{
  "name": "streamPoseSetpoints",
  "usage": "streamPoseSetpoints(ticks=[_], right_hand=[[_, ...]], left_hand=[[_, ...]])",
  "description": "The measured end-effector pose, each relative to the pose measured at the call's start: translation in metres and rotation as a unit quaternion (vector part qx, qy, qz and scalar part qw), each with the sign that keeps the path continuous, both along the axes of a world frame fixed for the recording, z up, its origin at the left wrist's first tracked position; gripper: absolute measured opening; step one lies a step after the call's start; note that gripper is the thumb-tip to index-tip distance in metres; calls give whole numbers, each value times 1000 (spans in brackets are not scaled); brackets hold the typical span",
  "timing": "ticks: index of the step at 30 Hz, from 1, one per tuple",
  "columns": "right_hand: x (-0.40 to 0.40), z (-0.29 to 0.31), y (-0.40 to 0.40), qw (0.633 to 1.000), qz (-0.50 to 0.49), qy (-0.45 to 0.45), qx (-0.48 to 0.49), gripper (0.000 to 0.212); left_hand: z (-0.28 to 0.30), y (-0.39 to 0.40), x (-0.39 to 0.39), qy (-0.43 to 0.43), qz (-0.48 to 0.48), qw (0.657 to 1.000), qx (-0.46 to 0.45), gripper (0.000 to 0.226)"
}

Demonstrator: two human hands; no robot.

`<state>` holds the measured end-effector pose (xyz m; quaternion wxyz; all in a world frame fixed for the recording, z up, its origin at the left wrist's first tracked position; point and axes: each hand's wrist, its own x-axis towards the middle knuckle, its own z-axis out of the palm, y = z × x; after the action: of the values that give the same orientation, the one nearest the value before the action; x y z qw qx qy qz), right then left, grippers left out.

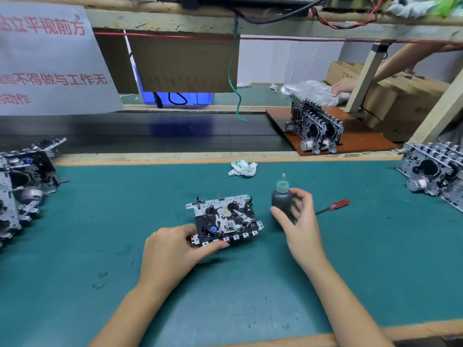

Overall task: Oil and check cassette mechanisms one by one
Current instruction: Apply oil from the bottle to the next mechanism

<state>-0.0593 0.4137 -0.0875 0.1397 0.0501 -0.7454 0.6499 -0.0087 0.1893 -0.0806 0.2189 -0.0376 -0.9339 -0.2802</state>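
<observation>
Cassette mechanism (225, 220) sits on the green mat (100, 221), near the middle, right in front of you. Its near left corner is hidden under your left hand (172, 249). The small parts on top are too tiny to tell apart; you can see a blue bit and a row of square tabs along the near edge.

Your left hand grips that near left corner, thumb along the front edge w/ the fingers tucked behind. So it's grasping the mechanism.

Your right hand (298, 216) is half open, fingers curved round the dark oil bottle (281, 199). The bottle stands upright just right of the mechanism, pale tip up. Thumb is at the bottle's low front, fingers behind it. Can't tell if the bottle's base touches the mat, since your hand hides it.

A red-handled screwdriver (333, 206) lies on the mat just right of your hand; its tip end goes behind your fingers.

More mechanisms are stacked at the left edge (22, 186) and right edge (436, 171), both cut off by the frame. Another batch (314, 126) stands on a brown board (360, 136) farther back. A crumpled white wrapper (242, 168) lies at the mat's far side.
</observation>
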Motion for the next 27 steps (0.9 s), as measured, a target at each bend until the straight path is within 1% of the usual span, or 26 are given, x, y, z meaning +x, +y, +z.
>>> streamPoseSetpoints(ticks=[2, 4, 5, 6, 7, 8, 9, 10, 11, 12, 13, 14, 16, 17, 18, 20, 23, 25, 27], right_hand=[[-3, 0, 0, 998, 13, -22, 56, 35], [-6, -3, 1, 990, -7, -37, 135, 35], [-7, -4, 2, 986, -20, -42, 163, 36], [-7, -5, 2, 982, -30, -43, 184, 36], [-7, -5, 1, 978, -37, -42, 202, 36], [-7, -5, 0, 974, -41, -42, 217, 36], [-7, -5, 0, 972, -43, -41, 227, 37], [-7, -4, 0, 971, -44, -40, 233, 39], [-6, -4, 0, 970, -45, -38, 236, 40], [-5, -3, 0, 970, -46, -35, 237, 40], [-4, -2, 0, 969, -49, -31, 240, 39], [-3, -1, -1, 968, -54, -28, 245, 39], [-1, -2, -1, 963, -72, -30, 256, 40], [-1, -2, -1, 962, -80, -34, 259, 42], [-1, -3, 0, 962, -81, -37, 259, 43], [-3, -2, 2, 971, -47, -42, 230, 45], [-7, 1, 5, 992, 35, -68, 102, 55], [-11, 1, 6, 996, 29, -75, 24, 62], [-14, 0, 10, 997, -6, -75, -10, 57]], left_hand=[[8, -13, 2, -60, 17, 998, -8, 50], [22, -27, 4, -102, 24, 994, -32, 58], [33, -34, 6, -116, 26, 992, -50, 57], [45, -41, 8, -128, 27, 989, -70, 50], [57, -47, 9, -133, 28, 986, -98, 41], [69, -53, 10, -138, 24, 981, -136, 39], [80, -57, 10, -140, 16, 973, -181, 45], [89, -59, 9, -143, 14, 962, -233, 58], [96, -58, 7, -137, 12, 949, -282, 70], [100, -55, 5, -127, 3, 939, -318, 77], [103, -48, 2, -103, -24, 936, -337, 76], [106, -38, 0, -71, -65, 934, -343, 71], [105, -16, -3, 26, -166, 926, -338, 57], [104, -4, -5, 66, -207, 916, -336, 49], [101, 7, -7, 82, -242, 905, -339, 44], [93, 28, -12, 66, -298, 891, -337, 39], [77, 56, -21, 34, -352, 868, -348, 34], [64, 73, -24, 17, -374, 850, -371, 37], [49, 86, -25, 6, -391, 835, -386, 43]])
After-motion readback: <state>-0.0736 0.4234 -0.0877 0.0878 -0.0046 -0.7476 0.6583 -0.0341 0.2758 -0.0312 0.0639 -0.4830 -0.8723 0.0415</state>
